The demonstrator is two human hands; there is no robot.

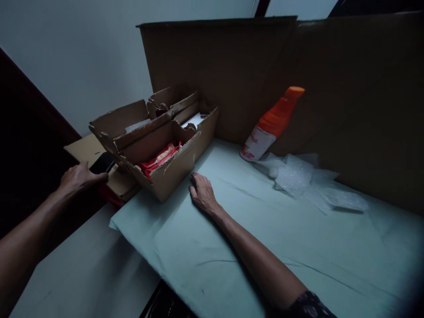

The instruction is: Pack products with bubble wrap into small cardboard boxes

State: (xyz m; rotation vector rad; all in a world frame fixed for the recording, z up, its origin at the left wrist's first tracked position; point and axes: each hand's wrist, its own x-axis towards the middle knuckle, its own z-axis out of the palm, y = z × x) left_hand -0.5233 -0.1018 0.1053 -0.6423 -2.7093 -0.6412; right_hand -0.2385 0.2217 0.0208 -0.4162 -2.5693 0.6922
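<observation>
At the far left, my left hand is closed on the edge of a black, flat, phone-like object, thumb toward me. That object is just above a low cardboard box. My right hand rests on the pale green cloth, thumb and forefinger slightly apart, holding nothing. Close to its fingertips stands a divided cardboard box. A red packet lies in the front compartment, and a white item shows in the one behind it.
An orange-topped bottle leans against the tall cardboard panel at the back. Crumpled clear bubble wrap lies beside its base. The cloth-covered table's left edge drops off in front of my left arm.
</observation>
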